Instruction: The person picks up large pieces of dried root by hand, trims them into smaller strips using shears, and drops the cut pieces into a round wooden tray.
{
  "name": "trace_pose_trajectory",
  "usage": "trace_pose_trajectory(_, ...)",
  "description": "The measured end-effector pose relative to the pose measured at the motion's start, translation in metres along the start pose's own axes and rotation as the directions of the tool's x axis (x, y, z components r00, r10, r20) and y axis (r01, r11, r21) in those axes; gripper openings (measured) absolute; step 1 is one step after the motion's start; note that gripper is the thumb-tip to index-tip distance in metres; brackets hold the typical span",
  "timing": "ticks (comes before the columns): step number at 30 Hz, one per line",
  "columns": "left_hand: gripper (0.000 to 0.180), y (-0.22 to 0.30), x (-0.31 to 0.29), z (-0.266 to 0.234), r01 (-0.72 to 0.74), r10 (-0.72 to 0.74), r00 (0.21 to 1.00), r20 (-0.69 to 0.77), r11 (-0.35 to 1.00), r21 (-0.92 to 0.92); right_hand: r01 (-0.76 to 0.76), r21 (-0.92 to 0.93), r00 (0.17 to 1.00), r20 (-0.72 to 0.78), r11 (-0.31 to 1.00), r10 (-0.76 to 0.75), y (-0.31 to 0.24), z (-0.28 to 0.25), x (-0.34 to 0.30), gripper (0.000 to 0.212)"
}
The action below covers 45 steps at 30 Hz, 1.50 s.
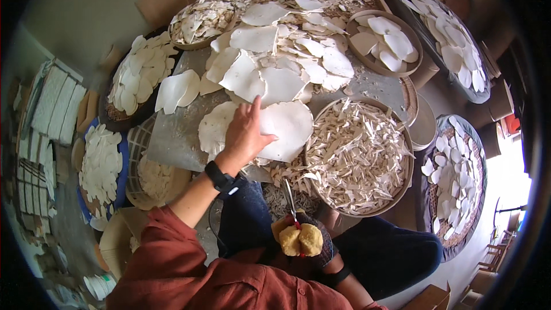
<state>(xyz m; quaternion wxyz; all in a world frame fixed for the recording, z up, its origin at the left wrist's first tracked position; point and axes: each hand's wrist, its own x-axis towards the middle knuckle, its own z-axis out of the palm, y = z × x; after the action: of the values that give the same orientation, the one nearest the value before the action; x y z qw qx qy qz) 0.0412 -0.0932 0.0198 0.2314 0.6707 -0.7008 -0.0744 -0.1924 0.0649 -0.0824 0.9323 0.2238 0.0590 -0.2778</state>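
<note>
My left hand lies with its fingers spread over a large, thin, off-white flat piece at the near edge of a grey metal tabletop. Another pale flat piece is just left of that hand. In my lap, my right hand, in a dark glove, is wrapped round a pair of shears whose handles are padded with yellow foam. The blades point away from me, toward the table edge. Beyond my left hand spreads a heap of similar overlapping flat pieces.
A round tray full of cut strips stands right of my left hand. Farther back are a round tray of flat pieces and a basket of scraps. Round trays of pieces flank both sides. Shreds lie below the table edge.
</note>
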Motion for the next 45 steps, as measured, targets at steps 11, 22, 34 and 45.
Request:
trace_pose_trajectory(11,0.027,0.019,-0.053,-0.031,0.389,-0.291,0.899,0.326,0.192,-0.901,0.373,-0.928,0.807,0.327,-0.003,-0.493,-0.010,-0.026,-0.011,0.032)
trace_pose_trajectory(22,0.066,0.056,-0.116,-0.006,0.237,-0.265,0.950,0.164,0.276,-0.931,0.193,-0.971,0.848,0.239,-0.145,-0.473,-0.009,-0.027,0.016,0.044)
trace_pose_trajectory(34,0.059,0.028,-0.098,-0.018,0.275,-0.312,0.939,0.146,0.422,-0.864,-0.005,-0.689,0.938,0.248,-0.725,-0.242,0.007,0.016,0.008,0.032)
trace_pose_trajectory(45,0.058,0.011,-0.085,-0.029,0.376,-0.224,0.922,0.316,0.324,-0.868,0.225,-0.941,0.860,0.313,-0.252,-0.403,0.010,-0.013,0.018,0.039)
